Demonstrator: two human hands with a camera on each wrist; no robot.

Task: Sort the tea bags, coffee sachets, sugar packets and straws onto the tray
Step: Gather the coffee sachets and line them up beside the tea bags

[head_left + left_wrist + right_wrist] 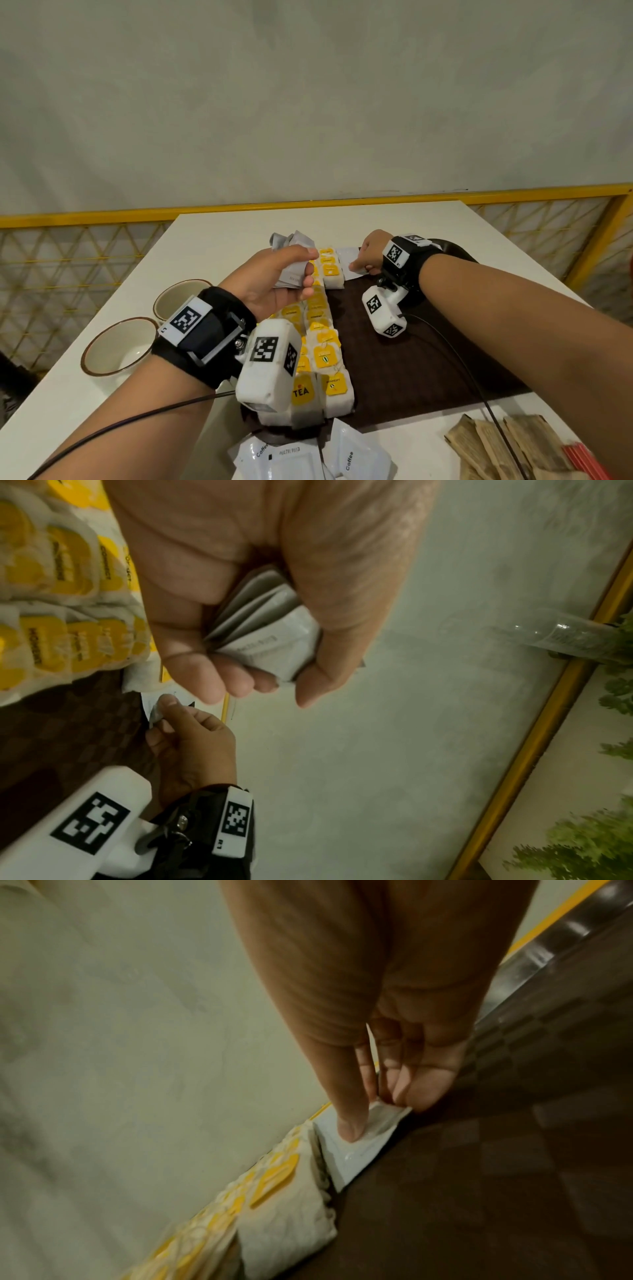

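A white table against a pale wall, yellow rail behind.

You face a plain, mottled off-white wall (308, 96) that fills the upper half of your head view. At 12 o'clock a yellow rail (342, 202) runs across, with a yellow lattice (68, 260) below it at 9 and 3 o'clock. The white table (222, 233) reaches back to that rail. In your left wrist view, green plants (589, 842) show at 4 o'clock beyond the rail. The light is soft and even.
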